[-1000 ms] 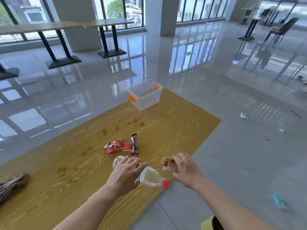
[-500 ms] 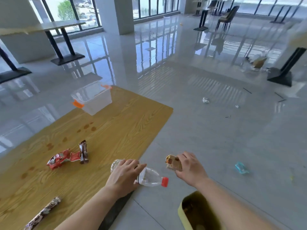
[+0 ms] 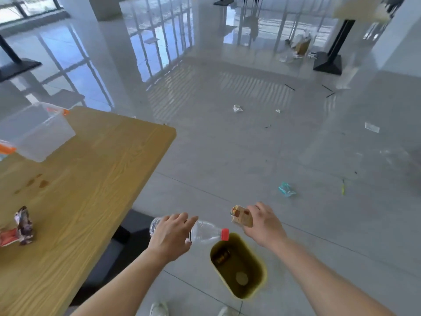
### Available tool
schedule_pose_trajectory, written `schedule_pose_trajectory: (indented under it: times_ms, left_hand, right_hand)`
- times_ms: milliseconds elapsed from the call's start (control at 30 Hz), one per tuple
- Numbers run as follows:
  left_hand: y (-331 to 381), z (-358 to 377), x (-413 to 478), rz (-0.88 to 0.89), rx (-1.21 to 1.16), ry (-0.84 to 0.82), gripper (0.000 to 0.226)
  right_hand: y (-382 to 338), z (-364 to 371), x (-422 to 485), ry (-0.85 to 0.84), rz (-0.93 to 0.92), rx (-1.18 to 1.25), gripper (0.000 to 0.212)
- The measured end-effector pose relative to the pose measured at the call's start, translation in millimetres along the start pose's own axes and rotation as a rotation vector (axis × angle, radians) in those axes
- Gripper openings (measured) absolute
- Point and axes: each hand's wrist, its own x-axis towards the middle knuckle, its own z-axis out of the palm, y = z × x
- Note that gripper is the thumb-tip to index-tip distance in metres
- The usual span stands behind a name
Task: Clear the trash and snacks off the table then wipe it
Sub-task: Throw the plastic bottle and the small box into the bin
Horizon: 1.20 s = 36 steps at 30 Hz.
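Note:
My left hand (image 3: 169, 236) grips a clear plastic bottle (image 3: 206, 231) with a red cap, held sideways off the table, its cap end over the rim of a yellow-green trash bin (image 3: 257, 283) on the floor. My right hand (image 3: 265, 224) holds a small brown snack box (image 3: 241, 216) just above and beyond the bin. The bin holds some dark trash at its bottom. On the wooden table (image 3: 91, 190) at the left edge lie crumpled red and brown snack wrappers (image 3: 19, 229). Brown stains (image 3: 39, 182) mark the tabletop.
A clear plastic container (image 3: 38, 133) with orange handles stands at the table's far left. Scraps of litter (image 3: 286, 189) lie scattered on the grey tiled floor. A black table base (image 3: 328, 62) stands far right. My white shoes (image 3: 159, 309) show at the bottom.
My view has swung right, away from the table. Both hands have carried the bottle and the snack box off the table's edge to above the trash bin.

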Motion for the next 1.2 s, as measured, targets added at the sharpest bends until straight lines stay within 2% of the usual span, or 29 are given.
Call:
schedule_pose_trajectory:
  times_ms: [233,467,833,1200]
  left_hand:
    - [19,35,39,0.048,0.014,-0.091,0.069]
    - [27,94,62,0.088,0.059,-0.196,0.067]
    - [40,216,107,0.278,0.222,-0.366,0.055]
    - [60,326,140,0.473,0.24,-0.368,0.056]
  right_hand:
    - [33,33,-21,0.0,0.151,0.048,0.041]
    - [62,87,-37,-0.033,0.291,0.105,0.045]
    - [115,195,-34,-0.087,0.43,0.15,0.047]
    - [171,275,-22,-0.145,0.536,0.191,0.05]
